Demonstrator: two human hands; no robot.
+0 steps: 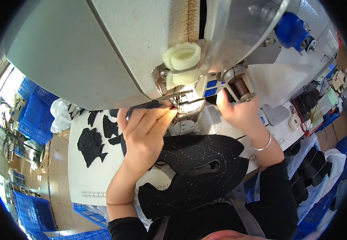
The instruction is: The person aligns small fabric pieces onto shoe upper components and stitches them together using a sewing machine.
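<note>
At the lit needle area of a sewing machine (pixel 187 105), my left hand (pixel 143 130) has its fingertips pinched together; what they hold, if anything, is too small to make out. Below it a large black fabric piece (pixel 197 156) with pale dashed stitch lines and a slit drapes over the table's near edge toward my lap. My right hand (pixel 241 114) is raised at the right of the machine head, its thumb up by a panel with blue buttons (pixel 211 88). A brown thread bobbin (pixel 241 89) in a metal bracket sits just above that hand, whose other fingers are hidden.
Several black cut pieces (pixel 90 146) lie on the white table (pixel 77 180) at the left. A printed ruler strip (pixel 94 194) runs along the near edge. Blue crates (pixel 37 116) stand at the left, and black rolled pieces (pixel 311 166) lie in plastic at the right.
</note>
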